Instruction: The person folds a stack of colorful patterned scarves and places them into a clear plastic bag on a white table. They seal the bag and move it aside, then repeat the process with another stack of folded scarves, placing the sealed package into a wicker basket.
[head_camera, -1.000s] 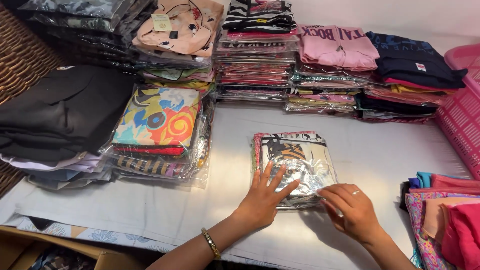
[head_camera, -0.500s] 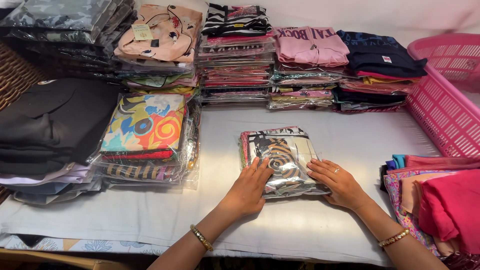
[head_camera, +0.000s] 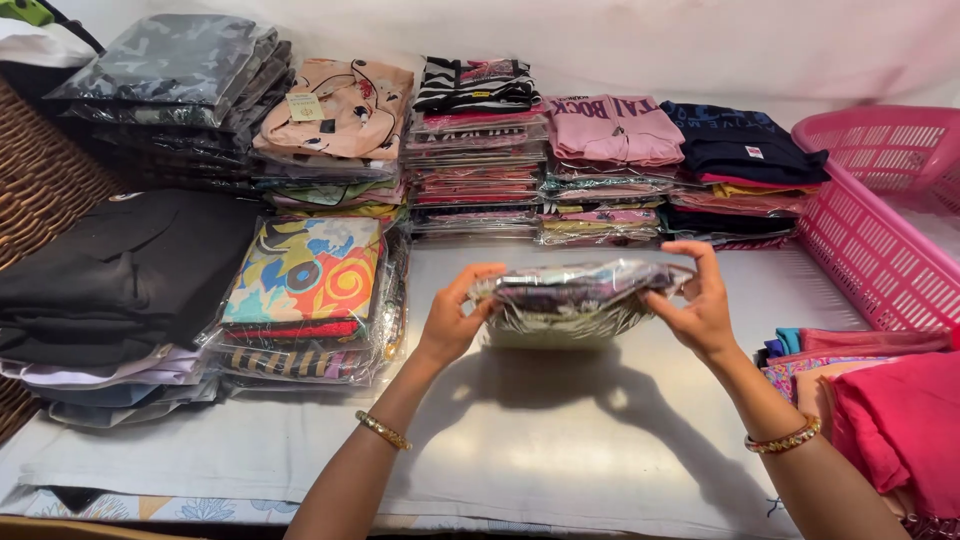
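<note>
- The left hand (head_camera: 455, 318) and the right hand (head_camera: 700, 305) each grip one end of a small stack of plastic-wrapped folded garments (head_camera: 578, 295), fingers curled over its edges.
- The stack is lifted clear of the pale surface (head_camera: 560, 440), casting a shadow below.
- To the left lies a pile topped by a bright swirl-patterned packet (head_camera: 305, 270), beside black folded clothes (head_camera: 120, 270).
- Behind stand rows of wrapped stacks, one topped by a pink shirt (head_camera: 610, 128).
- A pink plastic basket (head_camera: 880, 220) sits at the right, near pink fabric (head_camera: 890, 420).
</note>
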